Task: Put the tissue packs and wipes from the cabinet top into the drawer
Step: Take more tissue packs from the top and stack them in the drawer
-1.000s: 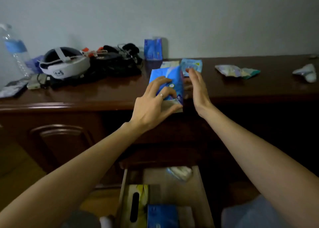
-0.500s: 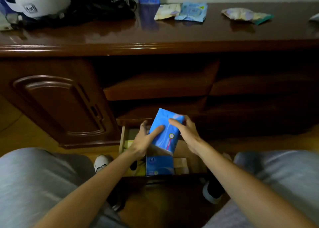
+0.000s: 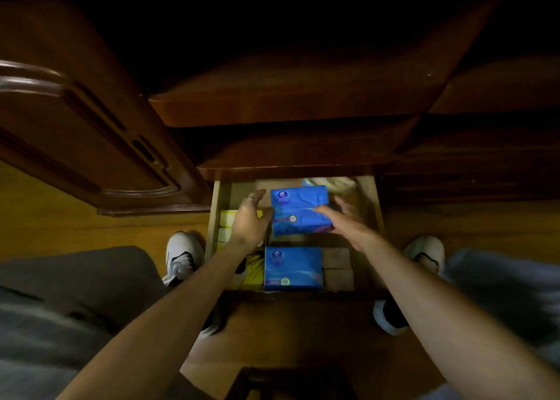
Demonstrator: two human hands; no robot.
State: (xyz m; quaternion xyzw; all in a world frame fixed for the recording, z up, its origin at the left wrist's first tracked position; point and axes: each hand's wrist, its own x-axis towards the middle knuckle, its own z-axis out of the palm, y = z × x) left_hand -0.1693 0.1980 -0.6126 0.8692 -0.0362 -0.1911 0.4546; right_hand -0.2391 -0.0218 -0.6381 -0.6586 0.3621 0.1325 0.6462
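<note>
I have the blue tissue pack (image 3: 300,210) between my two hands, inside the open drawer (image 3: 217,205). It is a soft rectangular block in glossy, slightly crinkled film, with a round white mark near one corner and a small ring lower down. My left hand (image 3: 250,217) lies against its left side, fingers spread and loose, a thin ring on one finger; I cannot tell whether it presses or only touches. My right hand (image 3: 342,217) wraps the pack's right end, thumb over the top face and fingers behind it.

Toward my wrists from the held pack, a second blue pack (image 3: 292,268) of the same shape lies flat on the drawer floor. Under my left hand sit yellow, boxy packages (image 3: 228,217); below my right wrist are two plain tan blocks (image 3: 337,267). Beyond my fingertips, something pale and crumpled (image 3: 336,184) lies at the back, too blurred to name. The drawer walls are pale raw wood; the cabinet door (image 3: 75,126) out past my left hand is dark, polished and moulded.
</note>
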